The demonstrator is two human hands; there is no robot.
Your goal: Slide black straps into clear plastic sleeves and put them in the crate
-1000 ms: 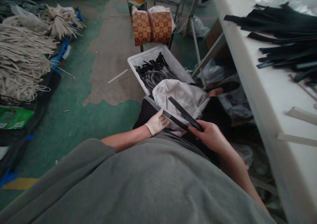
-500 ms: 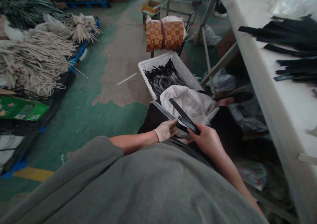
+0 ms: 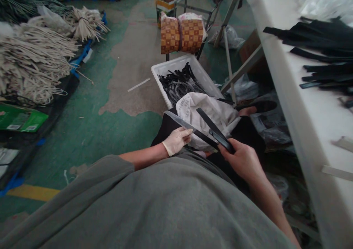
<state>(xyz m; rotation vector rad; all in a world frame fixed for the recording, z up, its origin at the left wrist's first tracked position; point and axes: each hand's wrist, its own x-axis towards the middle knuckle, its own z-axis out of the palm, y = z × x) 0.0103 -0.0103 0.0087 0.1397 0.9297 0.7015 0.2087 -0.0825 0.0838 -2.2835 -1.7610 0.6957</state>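
Note:
My left hand (image 3: 176,140), in a pale glove, pinches the end of a clear plastic sleeve (image 3: 176,119) that points up and left over my lap. My right hand (image 3: 242,158) is bare and closed round black strips (image 3: 213,128), which angle up to the left toward the sleeve. Under both lies a white sack (image 3: 209,111) on my lap. Just beyond it stands a white crate (image 3: 165,66) with a tangle of black strips (image 3: 179,84) inside.
A white table (image 3: 298,105) runs along the right with more black strips (image 3: 322,39) piled on it. A checkered stool (image 3: 180,34) stands behind the crate. Bundles of pale cords (image 3: 30,65) lie at the left on the green floor.
Both hands have shifted slightly up and to the right with the sleeve and the strips. The view has swung a little.

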